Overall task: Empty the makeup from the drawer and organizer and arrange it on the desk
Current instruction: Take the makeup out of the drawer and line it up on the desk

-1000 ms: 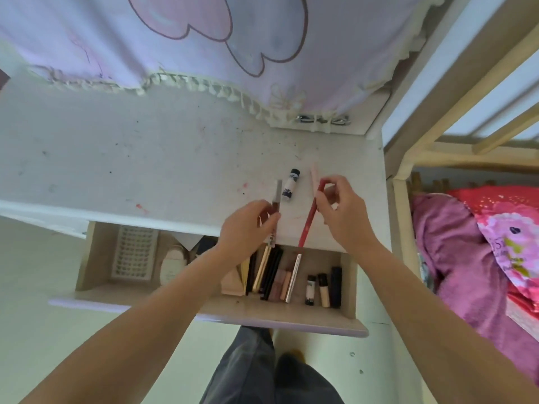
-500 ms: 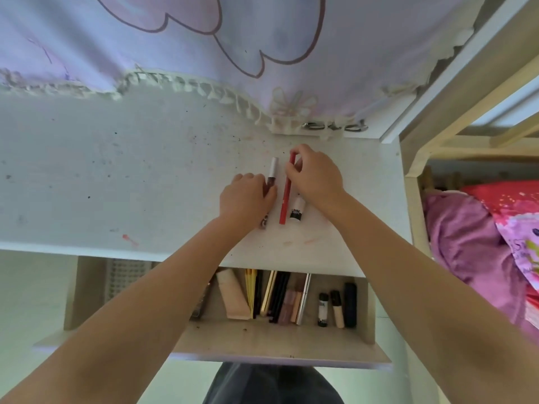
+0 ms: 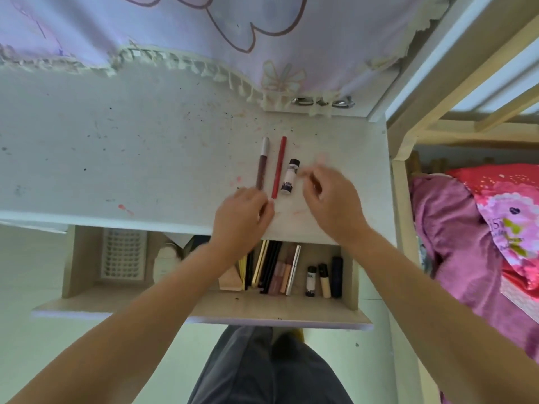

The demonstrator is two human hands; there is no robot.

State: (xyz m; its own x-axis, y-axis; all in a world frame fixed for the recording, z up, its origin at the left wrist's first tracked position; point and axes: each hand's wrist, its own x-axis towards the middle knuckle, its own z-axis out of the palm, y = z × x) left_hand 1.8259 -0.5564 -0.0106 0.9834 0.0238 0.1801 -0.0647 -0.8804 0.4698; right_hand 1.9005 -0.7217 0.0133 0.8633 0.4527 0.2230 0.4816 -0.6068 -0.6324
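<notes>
A white plastic lattice tray (image 3: 124,255) lies at the left end of the open pale wooden drawer (image 3: 201,307), with a cream rounded compact (image 3: 166,259) just beside it, partly under the edge of the white speckled surface (image 3: 116,158). Stains of red and pink mark that surface near its front edge.

The left hand (image 3: 242,218) hovers over the front edge of the surface, fingers loosely curled and holding nothing. Its knuckles sit close to the near ends of two slim items lying parallel: a dark brown lip-gloss tube with a silver cap (image 3: 262,163), and, just to its right, a thin red pencil (image 3: 278,167). Next comes a short white tube with a black cap (image 3: 290,177); it carries dark lettering, too small to read. All three lie flat, side by side, not touching.

The right hand (image 3: 331,204) floats just right of the white tube, blurred, its fingers bent and thumb near the forefinger; I cannot tell whether anything is pinched between them. The two hands are apart, with the pencil's near end between them.

Below, the drawer holds a beige wedge-shaped tube (image 3: 230,279), a tight row of gold, black and pink sticks (image 3: 269,268), a silver pen-like stick (image 3: 293,269), then a small white-and-black tube (image 3: 311,280), a cream tube with a black cap (image 3: 324,279) and a dark navy tube (image 3: 337,276), all lying lengthwise.

A lilac cloth with a fringed edge (image 3: 175,30) hangs over the back of the surface. To the right, a bed carries a pink blanket (image 3: 455,243).
</notes>
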